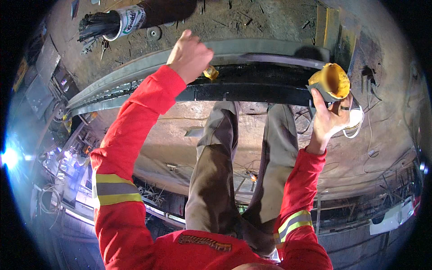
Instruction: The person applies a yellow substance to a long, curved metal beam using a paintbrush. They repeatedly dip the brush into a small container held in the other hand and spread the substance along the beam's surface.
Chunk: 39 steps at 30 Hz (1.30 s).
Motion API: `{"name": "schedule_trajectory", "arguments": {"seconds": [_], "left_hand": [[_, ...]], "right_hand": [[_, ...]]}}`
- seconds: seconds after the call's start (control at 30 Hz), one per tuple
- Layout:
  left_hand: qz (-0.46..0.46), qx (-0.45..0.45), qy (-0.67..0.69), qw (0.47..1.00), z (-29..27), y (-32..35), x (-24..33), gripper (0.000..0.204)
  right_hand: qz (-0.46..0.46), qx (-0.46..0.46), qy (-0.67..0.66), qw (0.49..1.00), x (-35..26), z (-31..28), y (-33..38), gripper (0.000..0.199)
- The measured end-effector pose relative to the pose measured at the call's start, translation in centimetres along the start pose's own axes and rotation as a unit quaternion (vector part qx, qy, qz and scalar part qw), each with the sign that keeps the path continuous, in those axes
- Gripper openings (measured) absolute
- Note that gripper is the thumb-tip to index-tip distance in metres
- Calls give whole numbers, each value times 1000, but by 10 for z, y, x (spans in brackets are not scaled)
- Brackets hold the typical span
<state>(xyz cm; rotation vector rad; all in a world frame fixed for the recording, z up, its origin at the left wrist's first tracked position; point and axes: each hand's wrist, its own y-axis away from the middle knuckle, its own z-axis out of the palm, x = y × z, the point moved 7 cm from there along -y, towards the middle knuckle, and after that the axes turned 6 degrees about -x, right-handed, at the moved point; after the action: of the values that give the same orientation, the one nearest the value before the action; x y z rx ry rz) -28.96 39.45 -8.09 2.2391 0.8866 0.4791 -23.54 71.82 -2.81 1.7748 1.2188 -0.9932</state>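
Yellow goo is filling the tin [332,81] I'm gripping in my right hand [330,118] beside the black beam [252,92]. My left hand [189,56] is pinching a brush [210,72] against it; I'm favouring short, even strokes along the edge.

A grimy, scrap-strewn workshop floor [252,20], with bright light [9,157] flaring at the left edge.
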Motion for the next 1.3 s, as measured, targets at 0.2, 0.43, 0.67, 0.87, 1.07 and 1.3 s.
{"name": "schedule_trajectory", "arguments": {"seconds": [0.2, 0.43, 0.67, 0.87, 1.07, 1.3], "left_hand": [[4, -32, 166, 986, -25, -47, 9, 26], [-23, -106, 180, 978, 3, -49, 2, 28], [19, -3, -51, 999, -2, -41, 26, 18], [70, 33, 82, 994, -10, -36, 4, 28], [39, 5, 214, 976, -17, -26, -20, 31], [120, 54, 73, 989, -9, 23, 4, 30]], "right_hand": [[24, 17, -30, 999, 7, -2, -4, 60], [49, 31, -79, 995, 27, -13, -1, 61], [45, 13, -39, 998, 26, -5, -4, 58], [84, 7, -129, 988, 21, 10, -2, 63], [46, -23, -72, 996, 29, 12, 2, 63], [43, -22, -81, 996, 29, 20, 6, 63]]}}
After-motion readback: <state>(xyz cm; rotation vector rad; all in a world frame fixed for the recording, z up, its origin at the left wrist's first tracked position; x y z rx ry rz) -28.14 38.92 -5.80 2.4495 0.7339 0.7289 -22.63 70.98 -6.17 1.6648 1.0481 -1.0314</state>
